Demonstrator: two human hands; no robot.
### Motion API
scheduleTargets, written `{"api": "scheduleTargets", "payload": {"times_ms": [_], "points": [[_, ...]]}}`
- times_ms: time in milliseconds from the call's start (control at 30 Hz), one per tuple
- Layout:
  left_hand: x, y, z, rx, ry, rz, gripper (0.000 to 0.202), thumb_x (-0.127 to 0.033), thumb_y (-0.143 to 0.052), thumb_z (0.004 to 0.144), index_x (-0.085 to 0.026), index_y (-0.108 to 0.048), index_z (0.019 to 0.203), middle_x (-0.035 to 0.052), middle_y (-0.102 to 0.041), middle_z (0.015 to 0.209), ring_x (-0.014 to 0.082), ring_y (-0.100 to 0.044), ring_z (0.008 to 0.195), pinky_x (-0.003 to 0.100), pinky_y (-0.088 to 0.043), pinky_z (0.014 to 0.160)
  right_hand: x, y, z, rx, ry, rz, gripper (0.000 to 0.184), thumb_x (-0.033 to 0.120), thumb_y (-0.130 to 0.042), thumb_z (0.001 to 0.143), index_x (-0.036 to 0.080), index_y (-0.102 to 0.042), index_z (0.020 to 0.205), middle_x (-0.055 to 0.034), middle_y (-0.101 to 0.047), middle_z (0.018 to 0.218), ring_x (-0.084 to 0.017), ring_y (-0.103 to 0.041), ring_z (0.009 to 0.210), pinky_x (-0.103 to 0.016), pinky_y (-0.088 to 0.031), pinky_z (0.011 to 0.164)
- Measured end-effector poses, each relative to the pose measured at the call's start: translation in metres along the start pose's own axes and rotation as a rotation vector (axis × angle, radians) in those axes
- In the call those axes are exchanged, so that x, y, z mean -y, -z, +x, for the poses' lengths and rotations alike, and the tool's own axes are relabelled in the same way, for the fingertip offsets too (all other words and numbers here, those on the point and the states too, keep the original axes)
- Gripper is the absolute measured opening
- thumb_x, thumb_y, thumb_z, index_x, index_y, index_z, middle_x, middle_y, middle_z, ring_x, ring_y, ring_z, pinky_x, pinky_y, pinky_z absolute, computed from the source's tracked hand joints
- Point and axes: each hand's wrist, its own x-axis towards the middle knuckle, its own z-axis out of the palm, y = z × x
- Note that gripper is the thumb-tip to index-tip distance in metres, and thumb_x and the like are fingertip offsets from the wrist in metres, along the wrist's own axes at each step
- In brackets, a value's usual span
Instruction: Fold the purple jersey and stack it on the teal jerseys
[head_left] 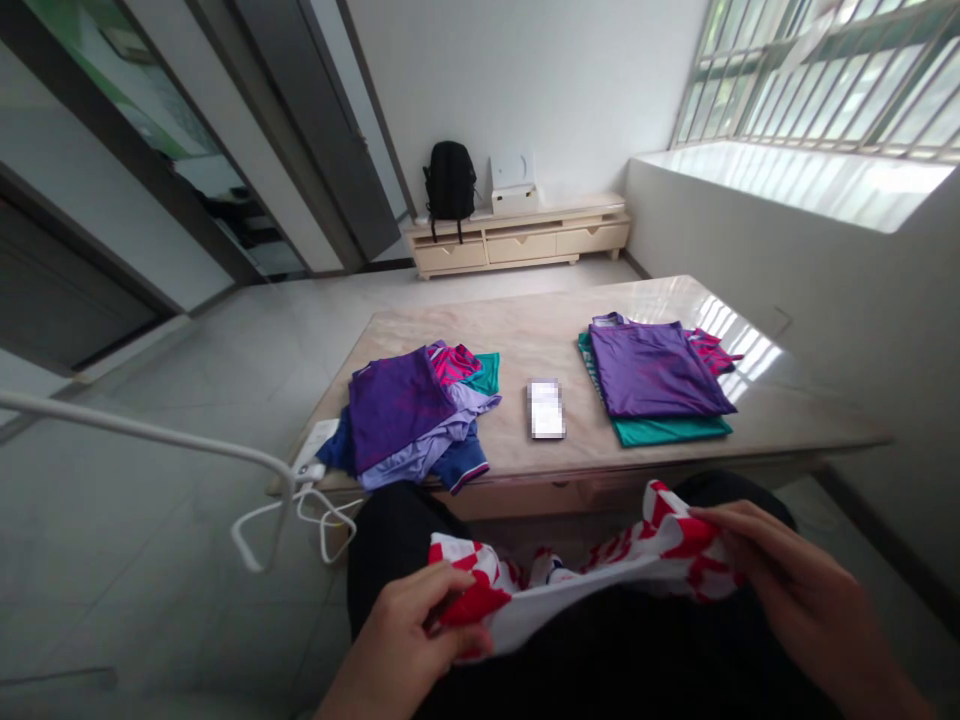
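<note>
A red and white checked shirt [480, 600] is stretched across my lap, its white inner side partly showing. My left hand [420, 635] pinches it at the left, thumb and fingers closed on the cloth. At the right, my right hand [780, 560] grips the other side, some of its fingers hidden by the fabric. Beyond my knees, the table holds a loose pile of clothes topped by a purple shirt [397, 410] at the left. A neater stack with a folded purple shirt [656, 368] over green cloth [667, 430] lies at the right.
Between the piles, a phone [545, 408] lies on the marbled table [517, 330]. A white power strip [309, 465] with cables sits at the table's left corner, and a white tube [187, 435] crosses the left side. Farther back, a low cabinet [517, 245] bears a black backpack [450, 180].
</note>
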Motion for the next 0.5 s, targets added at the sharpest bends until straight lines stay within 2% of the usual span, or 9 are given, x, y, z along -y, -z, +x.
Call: {"api": "scheduleTargets", "payload": {"times_ms": [67, 167, 267, 367, 433, 500], "points": [[0.004, 0.002, 0.000, 0.031, 0.016, -0.026, 0.021, -0.028, -0.086, 0.070, -0.036, -0.084, 0.089, 0.0014, -0.079, 0.097, 0.0285, -0.070, 0.095, 0.033, -0.053, 0.082, -0.002, -0.003, -0.005, 0.008, -0.009, 0.018, 0.033, 0.035, -0.054, 0.098, 0.049, -0.072, 0.122, 0.0016, -0.077, 0.114, -0.026, -0.078, 0.092, -0.033, -0.065, 0.070], [0.005, 0.005, 0.001, 0.115, -0.035, -0.050, 0.020, -0.028, -0.081, 0.079, -0.041, -0.084, 0.095, 0.0007, -0.079, 0.103, 0.0275, -0.069, 0.102, 0.034, -0.051, 0.092, -0.006, -0.003, -0.013, -0.006, -0.017, -0.002, 0.036, 0.036, -0.057, 0.096, 0.052, -0.071, 0.124, 0.0025, -0.077, 0.119, -0.029, -0.078, 0.097, -0.035, -0.068, 0.075], [0.005, 0.005, 0.003, 0.131, -0.111, -0.068, 0.009, -0.033, -0.076, 0.088, -0.037, -0.083, 0.085, 0.0015, -0.076, 0.096, 0.0240, -0.070, 0.093, 0.032, -0.052, 0.089, -0.007, 0.001, -0.018, 0.041, 0.027, -0.041, 0.036, 0.036, -0.066, 0.090, 0.050, -0.074, 0.122, 0.0019, -0.080, 0.117, -0.031, -0.080, 0.096, -0.035, -0.069, 0.074], [0.007, 0.003, 0.004, 0.000, -0.173, -0.047, 0.011, -0.031, -0.081, 0.082, -0.031, -0.081, 0.072, 0.0028, -0.072, 0.084, 0.0212, -0.068, 0.078, 0.029, -0.055, 0.077, -0.005, 0.005, -0.015, 0.091, 0.092, -0.035, 0.034, 0.037, -0.076, 0.083, 0.048, -0.079, 0.115, 0.0003, -0.082, 0.109, -0.031, -0.081, 0.090, -0.032, -0.069, 0.071], [0.007, 0.002, 0.003, -0.111, -0.257, -0.006, 0.011, -0.025, -0.086, 0.076, -0.029, -0.080, 0.069, 0.0029, -0.071, 0.083, 0.0205, -0.069, 0.077, 0.027, -0.056, 0.075, -0.004, 0.009, -0.013, 0.112, 0.123, 0.016, 0.023, 0.036, -0.076, 0.084, 0.045, -0.083, 0.105, 0.0004, -0.083, 0.099, -0.028, -0.081, 0.081, -0.029, -0.069, 0.067], [0.003, 0.003, 0.002, -0.195, -0.378, 0.026, 0.013, -0.018, -0.086, 0.076, -0.028, -0.081, 0.070, 0.0026, -0.071, 0.083, 0.0189, -0.071, 0.077, 0.024, -0.057, 0.073, -0.005, 0.016, -0.011, 0.094, 0.150, 0.071, 0.012, 0.037, -0.077, 0.086, 0.040, -0.085, 0.094, -0.0005, -0.084, 0.090, -0.026, -0.081, 0.073, -0.026, -0.067, 0.062]]}}
